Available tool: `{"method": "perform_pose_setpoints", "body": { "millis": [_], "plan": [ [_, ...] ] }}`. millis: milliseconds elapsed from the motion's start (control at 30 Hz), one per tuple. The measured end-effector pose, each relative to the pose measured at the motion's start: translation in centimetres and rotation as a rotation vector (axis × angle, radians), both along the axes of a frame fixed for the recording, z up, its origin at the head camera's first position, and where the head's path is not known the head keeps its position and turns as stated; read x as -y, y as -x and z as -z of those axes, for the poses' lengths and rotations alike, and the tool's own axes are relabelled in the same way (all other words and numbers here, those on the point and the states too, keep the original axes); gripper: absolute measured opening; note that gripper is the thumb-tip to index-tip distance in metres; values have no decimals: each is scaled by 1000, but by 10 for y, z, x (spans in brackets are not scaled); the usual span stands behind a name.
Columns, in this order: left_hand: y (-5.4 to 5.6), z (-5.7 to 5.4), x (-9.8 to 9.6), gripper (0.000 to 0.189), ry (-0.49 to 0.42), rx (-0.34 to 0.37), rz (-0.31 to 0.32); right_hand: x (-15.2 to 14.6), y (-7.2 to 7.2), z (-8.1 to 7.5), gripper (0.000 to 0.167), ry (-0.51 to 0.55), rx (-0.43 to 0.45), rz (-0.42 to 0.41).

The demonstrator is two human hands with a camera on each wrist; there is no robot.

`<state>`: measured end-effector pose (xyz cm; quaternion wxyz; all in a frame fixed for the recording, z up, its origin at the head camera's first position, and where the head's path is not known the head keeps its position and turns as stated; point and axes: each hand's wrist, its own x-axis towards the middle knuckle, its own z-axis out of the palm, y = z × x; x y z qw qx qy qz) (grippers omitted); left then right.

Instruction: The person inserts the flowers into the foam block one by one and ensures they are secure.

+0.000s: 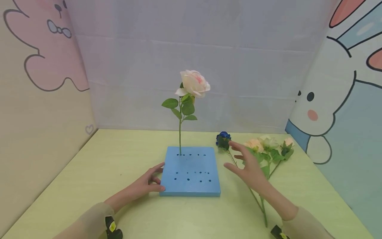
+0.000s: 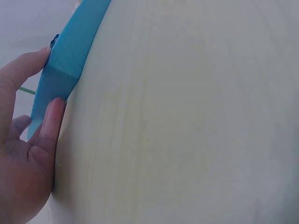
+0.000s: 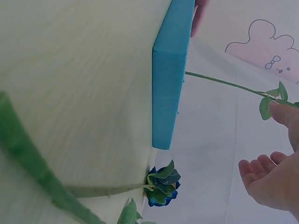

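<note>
A blue board [image 1: 191, 166] with rows of small holes lies on the table. A pale pink artificial rose [image 1: 194, 83] stands upright in one of its back holes. My left hand [image 1: 146, 182] holds the board's left side; in the left wrist view the thumb [image 2: 32, 63] lies at its top edge and fingers [image 2: 53, 119] at its lower edge. My right hand [image 1: 250, 169], fingers spread and holding nothing, is raised to the right of the board. Beyond its fingertips lies a dark blue rose [image 1: 223, 139], whose stem [image 1: 253, 197] passes partly hidden behind the hand.
Several peach and cream roses [image 1: 268, 143] with green leaves lie on the table [image 1: 134, 152] at the right, stems pointing toward me. A pale cloth wall [image 1: 134, 73] closes off the back. Side walls carry cartoon figures, including a rabbit [image 1: 325, 99].
</note>
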<state>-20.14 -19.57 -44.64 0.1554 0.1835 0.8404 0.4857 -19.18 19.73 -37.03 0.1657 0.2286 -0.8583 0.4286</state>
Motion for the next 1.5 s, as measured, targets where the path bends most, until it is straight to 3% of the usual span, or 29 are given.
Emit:
{"method": "perform_pose_setpoints", "body": {
  "millis": [667, 800, 967, 1300, 1500],
  "plan": [
    [0, -2, 0, 91, 11, 5, -11, -51, -3, 16, 68, -72, -41, 112],
    [0, -2, 0, 90, 11, 5, -10, -62, 0, 18, 69, -98, -61, 152],
    [1, -1, -1, 90, 8, 3, -8, -75, 5, 19, 71, -135, -12, 214],
    [1, 0, -1, 91, 3, -2, 1, -98, 17, 24, 68, -106, -52, 217],
    [1, -1, -2, 91, 3, 4, 0, -117, 25, 28, 68, -156, 18, 260]
  ]
}}
